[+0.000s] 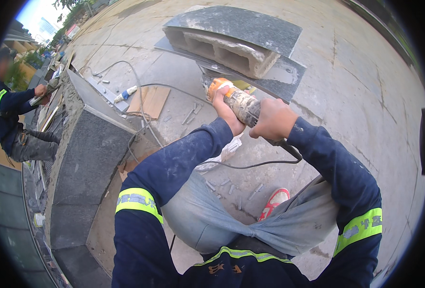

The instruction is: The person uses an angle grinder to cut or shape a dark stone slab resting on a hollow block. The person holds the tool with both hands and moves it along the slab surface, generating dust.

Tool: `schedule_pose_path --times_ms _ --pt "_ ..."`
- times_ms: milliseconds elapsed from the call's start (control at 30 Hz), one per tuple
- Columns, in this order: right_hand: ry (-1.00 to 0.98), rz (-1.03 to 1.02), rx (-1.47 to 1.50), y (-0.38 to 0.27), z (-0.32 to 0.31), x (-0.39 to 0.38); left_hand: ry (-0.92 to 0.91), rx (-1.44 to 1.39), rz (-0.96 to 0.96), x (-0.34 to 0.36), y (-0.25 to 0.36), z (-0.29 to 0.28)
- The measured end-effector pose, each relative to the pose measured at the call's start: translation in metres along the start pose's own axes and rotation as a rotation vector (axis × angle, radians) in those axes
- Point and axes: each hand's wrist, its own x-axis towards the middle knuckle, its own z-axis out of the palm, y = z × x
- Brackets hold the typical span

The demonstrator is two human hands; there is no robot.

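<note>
Orange-collared power tool [241, 105], its body crusted with pale dust, sits at the near edge of the lower dark slab [293, 79]; contact hidden. Left hand [227, 111] curls round its front, right hand [275, 119] grips the rear, visible fingers wrapped. Best, probably: steady two-handed hold, light even pressure, cable [265, 164] clear. Beyond: rough, hollow concrete block [222, 49] beneath a smooth upper slab [241, 25]. Concrete floor [361, 129] pale, cracked.
</note>
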Motion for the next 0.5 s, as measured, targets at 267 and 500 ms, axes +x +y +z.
schedule_pose_path --times_ms 267,500 --pt "0.042 0.019 0.042 -0.004 0.008 0.021 -0.018 -0.064 0.003 0.007 0.011 -0.003" --pt "0.131 -0.028 0.038 -0.01 0.018 0.041 -0.003 -0.056 0.099 0.023 0.02 -0.013"
